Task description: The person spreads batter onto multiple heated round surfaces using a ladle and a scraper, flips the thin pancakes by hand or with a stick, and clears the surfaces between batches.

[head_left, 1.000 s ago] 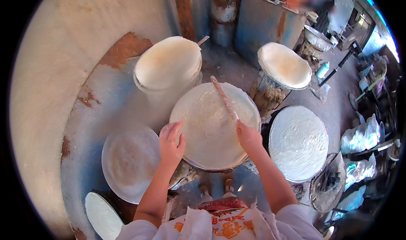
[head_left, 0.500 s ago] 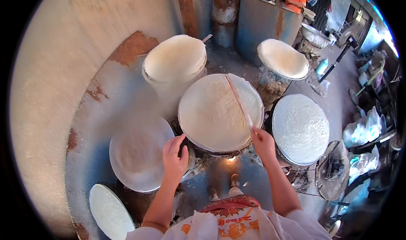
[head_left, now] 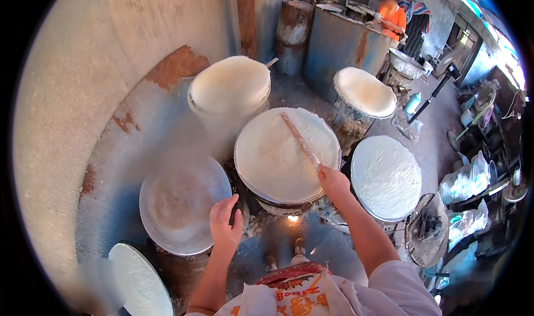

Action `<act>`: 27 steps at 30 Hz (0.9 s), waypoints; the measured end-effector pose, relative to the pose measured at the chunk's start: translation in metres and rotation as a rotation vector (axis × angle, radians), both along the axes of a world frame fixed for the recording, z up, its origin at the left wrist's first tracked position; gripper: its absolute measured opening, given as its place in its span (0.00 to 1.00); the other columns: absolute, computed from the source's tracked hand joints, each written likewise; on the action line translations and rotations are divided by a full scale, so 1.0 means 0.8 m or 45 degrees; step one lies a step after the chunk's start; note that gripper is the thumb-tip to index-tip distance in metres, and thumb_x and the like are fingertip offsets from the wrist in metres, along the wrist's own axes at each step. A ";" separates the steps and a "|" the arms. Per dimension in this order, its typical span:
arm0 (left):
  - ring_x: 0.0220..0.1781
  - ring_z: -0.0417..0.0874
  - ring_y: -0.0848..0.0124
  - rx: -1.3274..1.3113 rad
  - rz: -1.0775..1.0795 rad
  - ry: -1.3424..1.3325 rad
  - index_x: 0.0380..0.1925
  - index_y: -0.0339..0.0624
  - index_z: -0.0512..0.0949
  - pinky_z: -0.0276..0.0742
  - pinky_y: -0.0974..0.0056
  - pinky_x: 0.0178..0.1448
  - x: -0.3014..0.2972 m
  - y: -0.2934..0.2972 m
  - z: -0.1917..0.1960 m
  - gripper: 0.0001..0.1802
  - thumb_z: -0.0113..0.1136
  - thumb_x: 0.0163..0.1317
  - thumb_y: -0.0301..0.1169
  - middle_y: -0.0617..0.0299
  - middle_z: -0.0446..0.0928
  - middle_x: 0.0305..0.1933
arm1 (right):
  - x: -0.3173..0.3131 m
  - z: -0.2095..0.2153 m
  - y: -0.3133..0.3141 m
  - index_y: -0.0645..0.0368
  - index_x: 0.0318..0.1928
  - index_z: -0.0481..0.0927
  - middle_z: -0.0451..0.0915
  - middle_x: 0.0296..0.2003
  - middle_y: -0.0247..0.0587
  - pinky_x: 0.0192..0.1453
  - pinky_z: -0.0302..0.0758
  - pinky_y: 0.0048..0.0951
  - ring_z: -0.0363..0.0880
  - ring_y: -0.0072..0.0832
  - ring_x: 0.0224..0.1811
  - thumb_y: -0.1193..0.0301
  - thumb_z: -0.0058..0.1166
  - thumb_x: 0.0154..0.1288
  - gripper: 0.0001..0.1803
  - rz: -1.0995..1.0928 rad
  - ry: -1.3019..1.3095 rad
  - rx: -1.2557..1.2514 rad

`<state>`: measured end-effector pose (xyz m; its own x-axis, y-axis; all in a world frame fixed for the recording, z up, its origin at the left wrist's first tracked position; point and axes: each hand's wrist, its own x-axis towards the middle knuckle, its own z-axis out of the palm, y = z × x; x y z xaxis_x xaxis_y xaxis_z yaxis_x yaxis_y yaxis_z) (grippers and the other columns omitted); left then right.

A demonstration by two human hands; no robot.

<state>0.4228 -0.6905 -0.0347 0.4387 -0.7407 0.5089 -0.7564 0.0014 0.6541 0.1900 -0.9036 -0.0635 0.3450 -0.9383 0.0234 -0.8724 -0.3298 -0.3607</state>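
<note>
My right hand point(head_left: 334, 183) is wrapped round the near end of a long flat wooden stick point(head_left: 301, 141). The stick slants over a thin pale crepe point(head_left: 267, 157) that covers the round middle griddle. To the lower left, my left hand point(head_left: 225, 224) holds nothing, its fingers apart. It hovers by the right edge of a bare round griddle point(head_left: 181, 205). A small flame point(head_left: 293, 218) glows beneath the middle griddle's near edge. Right of it, another round griddle is coated with a white, lumpy layer point(head_left: 386, 178).
Behind stand a pale-topped round bin point(head_left: 230, 85) and a stand of curled crepes point(head_left: 364, 92). A white disc point(head_left: 142, 282) leans at lower left. A tripod pole point(head_left: 436, 93) and plastic bags point(head_left: 467, 179) are at right. A person in orange point(head_left: 392, 18) is at the far counter.
My right hand and the stick have shifted left across the crepe. The left hand has dropped a little, away from the middle griddle's rim. The view has tilted up, showing more of the other person.
</note>
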 end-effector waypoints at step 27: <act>0.47 0.76 0.53 0.509 0.475 0.289 0.48 0.46 0.74 0.73 0.55 0.51 -0.218 0.061 -0.054 0.20 0.53 0.53 0.30 0.53 0.75 0.46 | -0.129 -0.024 0.035 0.66 0.48 0.78 0.82 0.35 0.45 0.39 0.73 0.22 0.78 0.21 0.34 0.77 0.56 0.54 0.18 0.876 -0.705 0.731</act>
